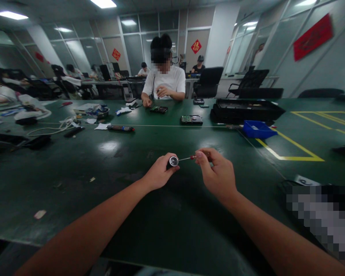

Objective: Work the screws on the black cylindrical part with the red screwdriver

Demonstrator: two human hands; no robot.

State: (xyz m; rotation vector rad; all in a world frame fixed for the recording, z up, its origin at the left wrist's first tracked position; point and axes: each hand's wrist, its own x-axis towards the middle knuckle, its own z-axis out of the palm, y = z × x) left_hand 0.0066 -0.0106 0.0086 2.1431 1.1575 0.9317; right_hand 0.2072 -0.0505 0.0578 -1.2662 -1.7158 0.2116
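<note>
My left hand (158,171) is wrapped round a short black cylinder (173,161) with a silvery ring at its open end, which faces me. Pinched in my right hand (218,170) is a screwdriver (186,158) with a thin metal shaft and a reddish collar. Its shaft points left, and the tip is at the cylinder's ringed end; I cannot tell whether it touches or goes inside. Most of the screwdriver's handle is hidden by my right fingers. Both hands are held above the green table (149,230).
Across the table a person (166,82) works on a circuit board (158,109). A hard drive (191,119) lies ahead, with a black tray (247,109) and a blue bin (258,129) to its right. A dark tool (120,128), a cable (56,128) and scraps are on the left.
</note>
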